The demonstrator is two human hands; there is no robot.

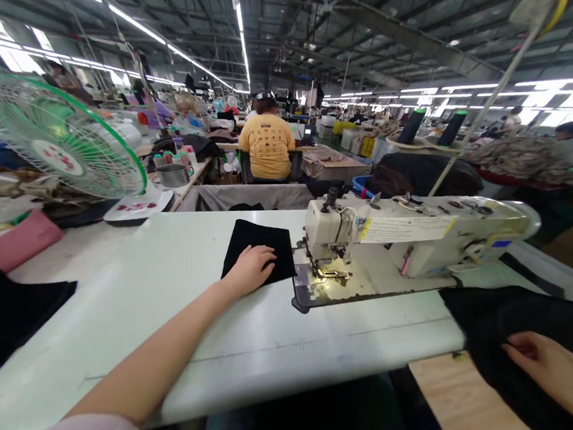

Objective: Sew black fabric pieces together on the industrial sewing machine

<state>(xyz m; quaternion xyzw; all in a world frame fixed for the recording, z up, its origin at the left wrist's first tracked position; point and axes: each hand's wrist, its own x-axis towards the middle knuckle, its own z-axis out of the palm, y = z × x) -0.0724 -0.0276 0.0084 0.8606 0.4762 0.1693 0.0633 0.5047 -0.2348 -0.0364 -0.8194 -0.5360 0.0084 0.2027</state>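
- Black panel (255, 234) — flat on the table (180, 264), just left of the sewing machine (449, 244).
- Left hand (252, 268) — arm outstretched, palm down on the panel, fingers loosely extended.
- Right hand (545, 361): low at a larger black cloth (500, 310), fingers curled; cannot tell if gripping.

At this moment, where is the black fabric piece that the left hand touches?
In the head view, the black fabric piece is near the centre, on the pale tabletop, left of the sewing machine, under the left hand.

A black panel (274, 237) (straight-edged) lies flat; right of it, black cloth (500, 313) drapes.
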